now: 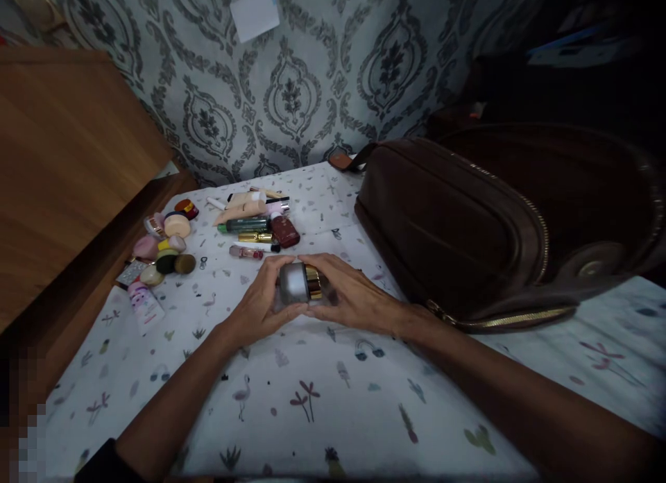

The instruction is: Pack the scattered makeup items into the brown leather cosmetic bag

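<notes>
Both hands are wrapped round a short frosted-looking bottle (pixel 294 283) with a shiny gold band, lying sideways just above or on the printed cloth. My left hand (pixel 260 295) grips its pale glass body from the left. Closed round the gold and darker cap end is my right hand (pixel 351 292), its thumb near the left thumb. Just beyond my hands lie cosmetics in a loose group: a lip gloss tube (pixel 245 252), a gold tube (pixel 254 237), a green-ended tube (pixel 244 225), a dark red bottle (pixel 284 230) and beige squeeze tubes (pixel 244 209).
A large brown leather bag (pixel 442 219) with open zips fills the right side. At left sit small jars, a round brush (pixel 185 263) and a pink-white tube (pixel 146 305). A wooden panel (pixel 73 171) borders the left; a patterned wall (pixel 291 73) stands behind.
</notes>
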